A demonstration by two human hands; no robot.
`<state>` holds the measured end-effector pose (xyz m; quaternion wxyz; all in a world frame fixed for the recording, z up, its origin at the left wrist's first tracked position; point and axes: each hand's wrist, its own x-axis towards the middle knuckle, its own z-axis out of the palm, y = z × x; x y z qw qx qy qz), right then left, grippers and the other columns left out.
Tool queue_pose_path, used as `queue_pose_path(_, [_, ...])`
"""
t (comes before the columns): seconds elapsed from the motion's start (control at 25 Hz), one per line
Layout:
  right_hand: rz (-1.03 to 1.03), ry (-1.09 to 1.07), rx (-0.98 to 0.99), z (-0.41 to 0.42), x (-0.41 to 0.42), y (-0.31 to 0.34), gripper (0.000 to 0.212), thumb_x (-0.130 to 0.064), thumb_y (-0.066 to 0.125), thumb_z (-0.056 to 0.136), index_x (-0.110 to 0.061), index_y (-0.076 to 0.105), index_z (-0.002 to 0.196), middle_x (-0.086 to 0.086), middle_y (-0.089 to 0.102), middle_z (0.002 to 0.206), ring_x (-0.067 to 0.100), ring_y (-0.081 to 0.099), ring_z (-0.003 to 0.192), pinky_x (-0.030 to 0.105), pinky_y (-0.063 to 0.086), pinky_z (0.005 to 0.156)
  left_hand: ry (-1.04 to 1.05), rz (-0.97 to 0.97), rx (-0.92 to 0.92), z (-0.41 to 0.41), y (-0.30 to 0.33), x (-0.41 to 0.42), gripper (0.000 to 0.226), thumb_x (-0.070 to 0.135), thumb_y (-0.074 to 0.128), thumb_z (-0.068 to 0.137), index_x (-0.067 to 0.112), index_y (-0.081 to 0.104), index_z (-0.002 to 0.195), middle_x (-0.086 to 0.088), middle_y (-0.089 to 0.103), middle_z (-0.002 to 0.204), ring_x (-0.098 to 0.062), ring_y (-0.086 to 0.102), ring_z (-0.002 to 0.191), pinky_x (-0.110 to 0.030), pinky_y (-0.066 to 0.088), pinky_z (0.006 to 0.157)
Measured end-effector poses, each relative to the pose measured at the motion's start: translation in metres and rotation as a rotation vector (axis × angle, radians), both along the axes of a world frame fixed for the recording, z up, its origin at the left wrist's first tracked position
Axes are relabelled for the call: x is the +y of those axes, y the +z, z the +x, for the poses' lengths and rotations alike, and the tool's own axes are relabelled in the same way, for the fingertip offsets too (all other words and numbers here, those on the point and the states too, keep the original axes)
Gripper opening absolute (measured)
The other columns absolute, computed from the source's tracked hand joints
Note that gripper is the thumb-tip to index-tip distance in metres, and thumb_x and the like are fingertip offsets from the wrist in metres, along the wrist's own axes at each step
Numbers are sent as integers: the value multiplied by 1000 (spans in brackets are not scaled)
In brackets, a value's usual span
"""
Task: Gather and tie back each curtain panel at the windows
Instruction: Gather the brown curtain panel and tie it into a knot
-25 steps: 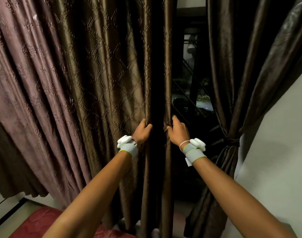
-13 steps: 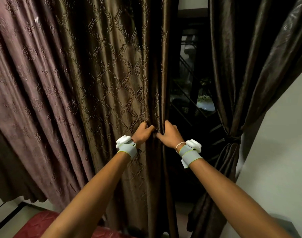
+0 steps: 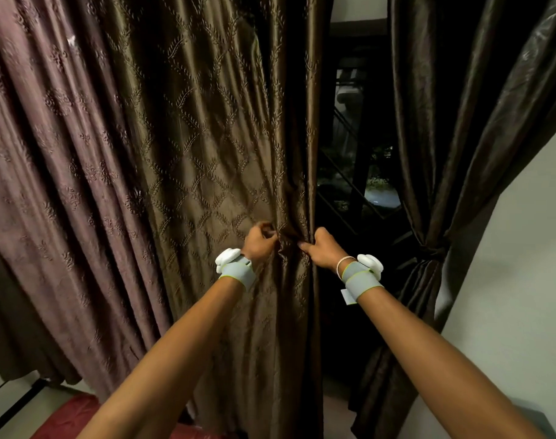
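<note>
The brown leaf-patterned curtain panel [image 3: 207,160] hangs loose in front of you, its free edge bordering the dark window gap [image 3: 355,172]. You have that edge bunched between both hands: your left hand [image 3: 259,243] pinches a fold with curled fingers, and your right hand [image 3: 322,248] grips the edge itself, thumb across the cloth, just beside the left. A second ago your hands stood apart on separate pleats; now they have closed together and the cloth between them has puckered into a tight knot of folds. That suggests the gathering has begun, though most of the panel's width to the left of your hands is still spread out, and no tie is on it yet.

Count three panels: this one in hand, a mauve flower-patterned curtain [image 3: 48,160] hanging free to its left, and a plain dark curtain [image 3: 435,137] across the window gap, already cinched with a tie-back [image 3: 433,252] near the pale wall [image 3: 523,248]. So one looks done and two remain. You wear two grey wristbands [image 3: 238,274], one on each wrist.
</note>
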<state>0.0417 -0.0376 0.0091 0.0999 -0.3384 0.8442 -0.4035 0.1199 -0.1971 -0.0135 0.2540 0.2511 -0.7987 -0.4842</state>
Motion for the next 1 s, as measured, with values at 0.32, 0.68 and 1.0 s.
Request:
queue_pose_path(0.32, [-41,58,-85,-65,-25,-40,43,-29,71,82,-2,53,111,21,62,116,35,60,108,53,49,96,-211,6,68,-3,10,20,14,1,53,94,4,66,95,2,65,73,4,60,55,-21,50,58])
queue_pose_path(0.68, [47,-112,148,-1,11,7,24,-24,60,92,-6,44,90,26,55,113,41,56,105,37,43,81,169,-334,-97,11,4,15,24,45,65,82,23,70,89,-4,73,92,-25,67,93,-35,53,80])
queue_pose_path(1.0, [206,101,283,31,-11,11,24,-19,62,82,-6,45,93,25,56,116,42,56,106,39,44,78,26,-555,-163,14,12,35,31,36,48,80,11,64,89,-17,70,90,-38,65,91,-42,53,71])
